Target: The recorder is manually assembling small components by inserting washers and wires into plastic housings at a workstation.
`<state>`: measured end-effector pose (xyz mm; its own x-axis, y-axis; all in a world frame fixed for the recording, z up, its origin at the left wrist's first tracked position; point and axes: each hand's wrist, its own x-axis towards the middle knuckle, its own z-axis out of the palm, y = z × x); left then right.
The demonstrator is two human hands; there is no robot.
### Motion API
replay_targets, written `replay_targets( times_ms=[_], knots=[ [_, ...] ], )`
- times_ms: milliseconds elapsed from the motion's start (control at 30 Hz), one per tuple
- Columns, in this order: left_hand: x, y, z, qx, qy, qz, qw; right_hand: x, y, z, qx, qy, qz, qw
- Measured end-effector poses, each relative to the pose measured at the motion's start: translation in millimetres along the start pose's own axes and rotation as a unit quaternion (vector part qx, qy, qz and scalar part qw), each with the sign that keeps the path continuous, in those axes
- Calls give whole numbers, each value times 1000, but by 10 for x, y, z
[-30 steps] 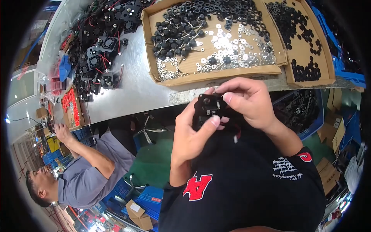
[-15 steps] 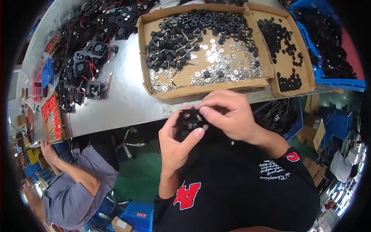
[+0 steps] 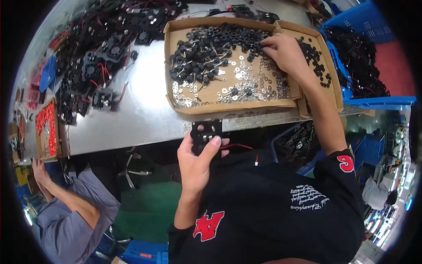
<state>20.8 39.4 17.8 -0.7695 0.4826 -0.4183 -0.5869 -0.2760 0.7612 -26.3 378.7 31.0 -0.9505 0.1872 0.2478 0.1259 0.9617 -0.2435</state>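
Observation:
My left hand grips a black plastic bracket just off the table's front edge, thumb on top. A thin red lead with a white connector hangs from it to the right. My right hand reaches into the far right of a shallow cardboard tray. Its fingers are pinched together at the black rings; what is between the fingertips is hidden. Black-headed screws lie on the tray's left, silvery washers along the middle and front.
Beside the tray stands a narrower cardboard tray of small black parts. A blue crate is at far right. Fan assemblies with red leads cover the metal table's left. At lower left, a co-worker's hand rests near a box of red parts.
My right hand has left the bracket and moved up and right into the tray. My left hand still holds the bracket, and its red lead now shows.

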Motion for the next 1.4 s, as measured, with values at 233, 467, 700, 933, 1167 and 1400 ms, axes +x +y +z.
replay_targets(
  times_ms=[233, 467, 700, 933, 1167, 1400],
  knots=[
    [-5, 9, 114, -60, -39, -4, 997, -101, -274, -241, 92, 84, 46, 991],
    [69, -58, 172, -32, -20, -4, 999, -924, -1276, -363, 498, -97, 106, 855],
    [63, -78, 233, 21, -29, 24, 999, -1095, -1392, -154, 574, -112, 115, 803],
    [75, -148, 252, 20, -27, 46, 998, -1139, -1452, -81, 514, -26, 90, 852],
    [84, -167, 271, 6, -27, 12, 1000, -1167, -1303, -50, 446, 13, -9, 895],
    [38, -188, 268, 34, -26, 20, 999, -1182, -1239, 69, 344, 40, -98, 933]
  ],
)
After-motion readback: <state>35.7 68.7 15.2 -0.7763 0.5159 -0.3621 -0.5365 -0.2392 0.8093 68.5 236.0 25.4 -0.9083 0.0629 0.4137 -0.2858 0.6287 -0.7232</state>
